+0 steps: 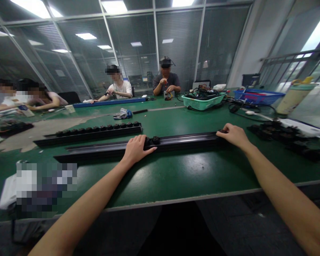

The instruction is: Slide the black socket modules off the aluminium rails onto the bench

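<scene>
A long black channel-shaped rail (188, 140) lies across the green table in front of me. My left hand (136, 148) is wrapped over its middle, thumb stretched along the near side. Just right of those fingers, small black knobbed parts (155, 140) sit in the channel. At the rail's right end, my right hand (234, 135) pinches a small dark part (223, 131), mostly hidden by the fingers. Behind on the left lies a second black rail (96, 135), with a row of similar knobbed parts along it.
A heap of black parts (288, 138) lies at the right. Farther back stand a green basket (202, 102) of cables, a blue basket (261, 96) and a tumbler (294, 97). A crumpled cloth (122, 113) lies mid-table. Several people sit around the far and left sides.
</scene>
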{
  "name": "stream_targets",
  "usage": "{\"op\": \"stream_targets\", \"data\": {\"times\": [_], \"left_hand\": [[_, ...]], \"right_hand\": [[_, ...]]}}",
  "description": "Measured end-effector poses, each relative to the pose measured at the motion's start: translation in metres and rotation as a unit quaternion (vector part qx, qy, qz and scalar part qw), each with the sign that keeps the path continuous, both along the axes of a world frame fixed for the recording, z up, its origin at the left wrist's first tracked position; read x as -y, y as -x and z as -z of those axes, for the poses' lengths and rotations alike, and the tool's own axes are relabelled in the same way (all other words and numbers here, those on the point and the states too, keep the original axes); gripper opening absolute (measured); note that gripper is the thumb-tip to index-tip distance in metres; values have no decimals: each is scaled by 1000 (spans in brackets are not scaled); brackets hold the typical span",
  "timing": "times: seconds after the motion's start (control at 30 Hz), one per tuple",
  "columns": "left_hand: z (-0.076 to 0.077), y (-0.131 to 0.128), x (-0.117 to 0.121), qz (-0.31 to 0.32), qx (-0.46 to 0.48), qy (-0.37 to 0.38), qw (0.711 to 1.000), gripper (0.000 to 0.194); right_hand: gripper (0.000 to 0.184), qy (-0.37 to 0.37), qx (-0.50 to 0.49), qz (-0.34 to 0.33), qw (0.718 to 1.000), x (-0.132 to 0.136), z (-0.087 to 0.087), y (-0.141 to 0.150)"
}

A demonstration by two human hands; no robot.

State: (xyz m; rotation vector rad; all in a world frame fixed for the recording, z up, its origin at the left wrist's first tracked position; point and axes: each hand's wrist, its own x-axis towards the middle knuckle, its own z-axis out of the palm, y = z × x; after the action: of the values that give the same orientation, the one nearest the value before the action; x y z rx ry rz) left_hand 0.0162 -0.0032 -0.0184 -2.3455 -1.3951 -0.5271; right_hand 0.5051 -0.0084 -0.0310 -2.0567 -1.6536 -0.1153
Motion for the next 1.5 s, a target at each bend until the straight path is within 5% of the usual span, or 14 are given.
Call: {"op": "stream_targets", "data": {"times": [0.33,0.6,0.83,1.0,1.2,1.37,1.5], "left_hand": [[-2,-1,0,1,-2,0,1000,64],[-1,0,-2,2,1,-3,1000,64],[-3,0,-1,4,5,3,1000,63],[-2,0,-1,7,6,5,1000,64],[0,1,-2,4,6,0,1000,64],[-1,0,-2,6,7,2,1000,64],[-2,-1,0,2,8,6,1000,63]], "right_hand": [[44,32,13,70,997,4,-1,-38],[50,60,7,188,980,13,-1,-64],[43,40,0,209,977,11,1,-75],[44,33,-34,293,955,14,7,-96],[40,82,-104,307,942,13,14,-105],[77,45,-135,386,911,15,13,-97],[64,-19,-163,425,890,15,14,-89]]}}
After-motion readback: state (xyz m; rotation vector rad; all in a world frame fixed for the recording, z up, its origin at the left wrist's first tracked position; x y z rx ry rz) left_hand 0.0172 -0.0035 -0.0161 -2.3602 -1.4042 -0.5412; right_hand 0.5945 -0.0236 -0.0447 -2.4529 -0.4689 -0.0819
